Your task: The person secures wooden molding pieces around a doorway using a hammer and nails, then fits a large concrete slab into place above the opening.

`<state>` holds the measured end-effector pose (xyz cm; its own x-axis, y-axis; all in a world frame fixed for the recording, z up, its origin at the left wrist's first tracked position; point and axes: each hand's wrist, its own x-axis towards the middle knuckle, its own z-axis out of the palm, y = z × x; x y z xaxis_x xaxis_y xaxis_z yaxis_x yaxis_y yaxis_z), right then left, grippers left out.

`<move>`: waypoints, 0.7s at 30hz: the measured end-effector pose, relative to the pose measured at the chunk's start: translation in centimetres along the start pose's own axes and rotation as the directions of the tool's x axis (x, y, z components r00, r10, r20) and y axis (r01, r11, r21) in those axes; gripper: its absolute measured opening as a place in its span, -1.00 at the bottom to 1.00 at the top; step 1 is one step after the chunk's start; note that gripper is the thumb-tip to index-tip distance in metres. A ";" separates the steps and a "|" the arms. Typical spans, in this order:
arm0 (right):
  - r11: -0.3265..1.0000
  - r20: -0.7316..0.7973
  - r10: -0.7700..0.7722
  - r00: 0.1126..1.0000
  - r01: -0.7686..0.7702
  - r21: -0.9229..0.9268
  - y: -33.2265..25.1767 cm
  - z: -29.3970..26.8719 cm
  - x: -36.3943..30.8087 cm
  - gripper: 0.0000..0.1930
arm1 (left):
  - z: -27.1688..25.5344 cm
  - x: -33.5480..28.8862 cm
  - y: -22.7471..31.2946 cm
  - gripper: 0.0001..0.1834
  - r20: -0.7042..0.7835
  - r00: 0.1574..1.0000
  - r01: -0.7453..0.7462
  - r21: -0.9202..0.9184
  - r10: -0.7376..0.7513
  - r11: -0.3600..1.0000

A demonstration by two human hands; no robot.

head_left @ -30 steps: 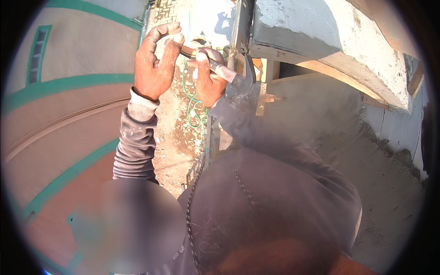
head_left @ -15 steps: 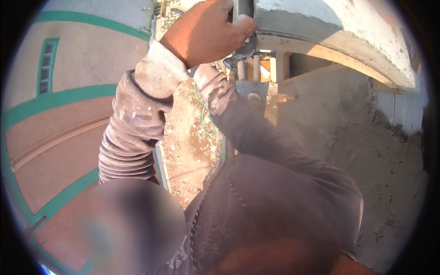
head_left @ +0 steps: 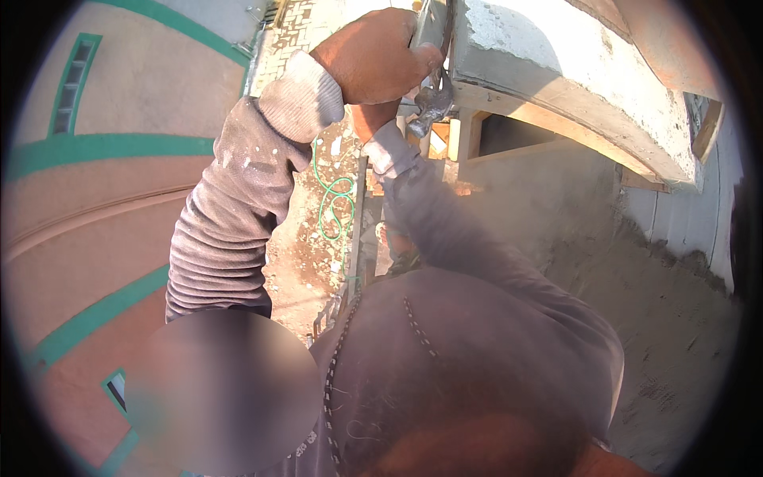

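Note:
At the top of the view, my left hand is closed round a long grey bar, its thumb pressed along the bar's side. The bar lies beside the end of a rough, pale concrete ledge. Just below my left thumb is a lumpy, shiny grey metal piece; whether it joins the bar I cannot tell. My right hand reaches up under the left one. Only skin near its wrist shows, and its fingers are hidden.
Wooden boards run under the ledge. Wet-looking grey plaster covers the surface at the right. Far below, a green hose coils on rubble-strewn ground. A pink and cream building with green bands stands at the left.
The view has shifted. Both hands sit slightly farther right and lower in it, and bare skin above my right cuff now shows. My left hand keeps its hold on the bar.

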<state>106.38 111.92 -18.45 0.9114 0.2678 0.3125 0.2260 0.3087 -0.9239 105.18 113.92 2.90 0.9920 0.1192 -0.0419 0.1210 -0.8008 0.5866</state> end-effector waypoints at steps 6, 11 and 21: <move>0.996 0.012 0.054 0.998 -0.055 0.069 -0.7 1.0 -0.7 -0.53 | -0.2 0.0 0.1 -0.65 0.042 0.999 0.021 -0.031 -0.019 0.999; 0.990 0.037 0.070 0.997 -0.074 0.119 -1.0 2.2 -1.0 -0.53 | 0.3 0.0 -1.1 -0.66 0.007 0.994 -0.110 -0.056 0.110 0.992; 0.991 0.122 0.075 0.990 -0.087 0.099 0.3 2.2 -0.7 -0.53 | -0.1 -0.1 0.5 -0.55 -0.042 0.999 -0.014 0.080 0.017 0.997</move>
<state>105.02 113.82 -18.45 0.8772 0.3991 0.2671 0.1107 0.3733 -0.9211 105.14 113.56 3.33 0.9915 0.1300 0.0020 0.1100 -0.8468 0.5204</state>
